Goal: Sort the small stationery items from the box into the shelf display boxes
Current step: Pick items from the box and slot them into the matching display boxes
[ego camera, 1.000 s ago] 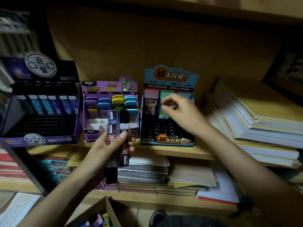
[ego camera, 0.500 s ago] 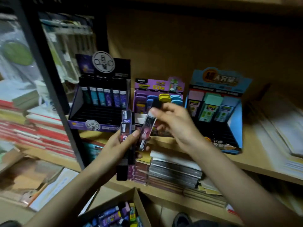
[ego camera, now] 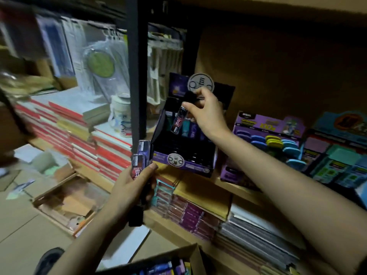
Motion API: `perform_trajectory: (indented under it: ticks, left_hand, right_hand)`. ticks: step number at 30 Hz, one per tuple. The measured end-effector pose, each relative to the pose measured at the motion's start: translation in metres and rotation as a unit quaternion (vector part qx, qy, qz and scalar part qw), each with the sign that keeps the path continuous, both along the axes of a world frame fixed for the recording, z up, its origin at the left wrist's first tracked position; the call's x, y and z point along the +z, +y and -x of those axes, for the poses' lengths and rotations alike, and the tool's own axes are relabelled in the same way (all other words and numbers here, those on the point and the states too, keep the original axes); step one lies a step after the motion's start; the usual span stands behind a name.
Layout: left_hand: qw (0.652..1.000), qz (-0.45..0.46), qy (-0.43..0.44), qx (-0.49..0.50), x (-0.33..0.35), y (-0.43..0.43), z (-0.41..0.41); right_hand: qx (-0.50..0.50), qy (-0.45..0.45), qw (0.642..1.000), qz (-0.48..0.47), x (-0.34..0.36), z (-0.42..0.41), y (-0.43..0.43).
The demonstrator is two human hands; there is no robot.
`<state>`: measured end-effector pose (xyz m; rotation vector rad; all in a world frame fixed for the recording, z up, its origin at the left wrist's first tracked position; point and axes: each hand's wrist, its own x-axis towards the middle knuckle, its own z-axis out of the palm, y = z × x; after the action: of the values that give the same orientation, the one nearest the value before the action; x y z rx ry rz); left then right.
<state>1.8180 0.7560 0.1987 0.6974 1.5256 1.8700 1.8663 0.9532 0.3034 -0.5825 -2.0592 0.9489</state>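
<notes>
The right hand (ego camera: pixel 208 112) pinches a slim case (ego camera: pixel 178 121) by its top end. The case stands nearly upright, leaning a little, with its lower end pointing down into the back row of the black display box (ego camera: pixel 190 165) on the shelf (ego camera: pixel 224 185). The left hand (ego camera: pixel 131 189) grips a bundle of cases (ego camera: pixel 140 161), also upright, just left of that box. A cardboard box (ego camera: pixel 195 255) sits below.

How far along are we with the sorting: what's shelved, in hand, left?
Done: a row of tubes stands in the dark display box. In hand: the right hand pinches one tube above that row; the left hand grips several spare tubes. Left: the cardboard box below holds more items.
</notes>
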Motion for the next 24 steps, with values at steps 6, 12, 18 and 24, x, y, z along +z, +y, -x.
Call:
perform_trajectory:
  ticks: [6,12,18,24]
  left_hand:
    - [0.999,-0.009,-0.032,0.041,-0.018,-0.022,0.018]
    - [0.998,-0.028,-0.048,0.03,-0.023,-0.026,0.02]
    - [0.978,-0.06,-0.2,-0.018,-0.015,-0.017,0.022]
    - [0.982,-0.058,-0.179,-0.001,-0.013,-0.012,0.018]
  right_hand:
    - [-0.009,-0.029,0.999,-0.031,-0.02,0.032,0.007]
    - [-0.016,-0.085,0.991,-0.102,-0.022,0.044,0.01]
    - [-0.099,-0.146,0.978,-0.11,-0.03,0.055,0.004]
    - [-0.127,-0.292,0.931,-0.177,-0.022,0.039,-0.014]
